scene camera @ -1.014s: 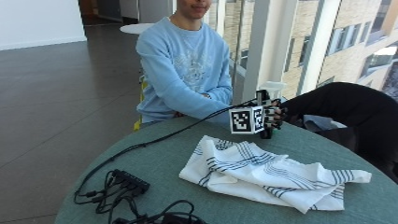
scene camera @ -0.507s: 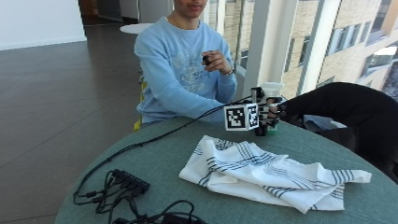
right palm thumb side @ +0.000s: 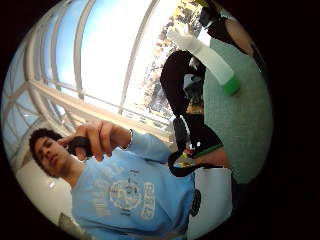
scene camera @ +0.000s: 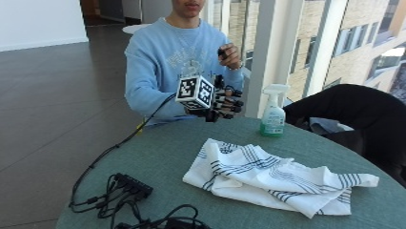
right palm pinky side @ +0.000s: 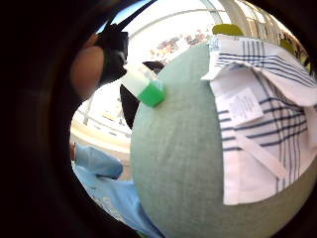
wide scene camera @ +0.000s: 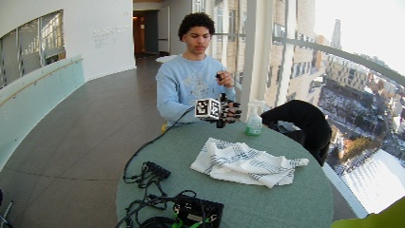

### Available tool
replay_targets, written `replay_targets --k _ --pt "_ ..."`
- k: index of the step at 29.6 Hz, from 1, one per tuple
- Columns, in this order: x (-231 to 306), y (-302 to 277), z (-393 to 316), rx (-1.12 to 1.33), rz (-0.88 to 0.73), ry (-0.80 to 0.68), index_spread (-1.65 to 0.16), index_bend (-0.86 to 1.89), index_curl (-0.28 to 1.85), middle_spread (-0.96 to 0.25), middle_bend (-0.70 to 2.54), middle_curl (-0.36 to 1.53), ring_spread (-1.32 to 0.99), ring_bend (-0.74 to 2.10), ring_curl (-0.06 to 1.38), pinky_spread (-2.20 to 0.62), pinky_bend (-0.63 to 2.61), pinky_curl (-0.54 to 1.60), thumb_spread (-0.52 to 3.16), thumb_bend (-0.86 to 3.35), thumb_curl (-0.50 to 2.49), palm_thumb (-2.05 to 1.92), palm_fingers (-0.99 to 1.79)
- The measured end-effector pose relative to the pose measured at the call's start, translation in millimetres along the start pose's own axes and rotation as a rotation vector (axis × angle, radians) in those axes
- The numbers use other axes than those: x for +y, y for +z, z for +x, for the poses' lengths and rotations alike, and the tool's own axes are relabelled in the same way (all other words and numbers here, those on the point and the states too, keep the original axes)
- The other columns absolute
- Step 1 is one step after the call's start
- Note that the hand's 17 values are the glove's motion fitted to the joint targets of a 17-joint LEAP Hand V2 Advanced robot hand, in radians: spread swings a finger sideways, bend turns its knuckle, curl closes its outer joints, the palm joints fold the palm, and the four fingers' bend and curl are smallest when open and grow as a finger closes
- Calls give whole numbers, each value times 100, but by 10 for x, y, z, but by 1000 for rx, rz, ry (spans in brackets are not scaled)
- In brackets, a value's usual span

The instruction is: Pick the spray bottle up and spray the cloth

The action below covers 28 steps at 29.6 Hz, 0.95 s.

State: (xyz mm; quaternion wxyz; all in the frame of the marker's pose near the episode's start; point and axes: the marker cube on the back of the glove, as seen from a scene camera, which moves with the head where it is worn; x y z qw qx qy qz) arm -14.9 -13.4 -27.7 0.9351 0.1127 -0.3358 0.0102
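On the round green desk [scene camera: 158, 162], the translucent green-based spray bottle [scene camera: 273, 110] is seen apart from the empty, relaxed-fingered black-gloved right hand [scene camera: 223, 103], near the striped white cloth [scene camera: 273, 174].

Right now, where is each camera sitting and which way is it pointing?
Outside view: across the table, facing the person; shows the gloved right hand raised beside the spray bottle, the cloth nearer.
Wide outside view: same side, farther back; whole table and person.
Little finger side palm view: on the palm, looking over table and cloth.
Thumb side palm view: on the palm, facing the person's torso and windows.
Shared: both palm views catch the bottle.
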Motion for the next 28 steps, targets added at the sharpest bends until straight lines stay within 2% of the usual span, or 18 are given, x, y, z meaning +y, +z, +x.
replay_targets --k 4,13,17,28 --pt "508 -310 136 192 28 25 -36 12 30 -7 22 41 -6 21 32 13 33 37 99 -3 50 79 68" --pt "1301 -754 378 403 63 96 -37 13 29 -8 22 41 -5 22 33 14 30 36 102 -2 47 78 71" --pt "1453 -768 417 475 71 105 -36 14 29 -8 22 41 -5 23 33 14 28 35 102 -3 45 77 73" --pt "1518 -754 487 466 57 122 -36 15 30 -8 21 41 -5 22 33 15 25 35 104 -2 43 77 75"
